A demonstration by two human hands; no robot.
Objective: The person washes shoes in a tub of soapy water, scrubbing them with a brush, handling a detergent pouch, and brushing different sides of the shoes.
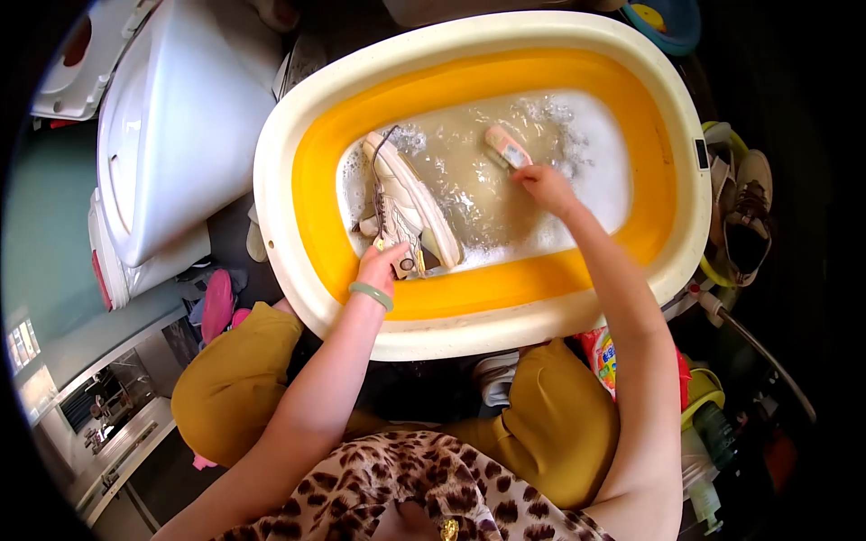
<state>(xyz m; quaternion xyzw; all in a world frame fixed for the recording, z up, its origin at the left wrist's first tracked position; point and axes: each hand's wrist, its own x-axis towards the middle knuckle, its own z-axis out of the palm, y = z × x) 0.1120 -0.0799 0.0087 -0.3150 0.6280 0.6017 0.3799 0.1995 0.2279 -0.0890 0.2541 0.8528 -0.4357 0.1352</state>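
A large oval basin (478,338), cream-rimmed with yellow walls, holds cloudy, sudsy water (460,162). On its left side a pale sneaker (417,194) with a thick sole lies tilted, partly in the water, its dark lace trailing upward. My left hand (382,263), with a green bangle at the wrist, is closed on the near end of the sneaker. Over the middle of the water, my right hand (546,187) grips a pink scrub brush (508,146) by its near end. The brush is apart from the sneaker, and its underside is hidden.
Right of the basin, another pair of shoes (749,216) rests in a yellow-green container. A red detergent bag (599,356) stands by my right knee, near a hose (776,361). White plastic fixtures (176,135) crowd the left; a blue bowl (681,32) sits at top right.
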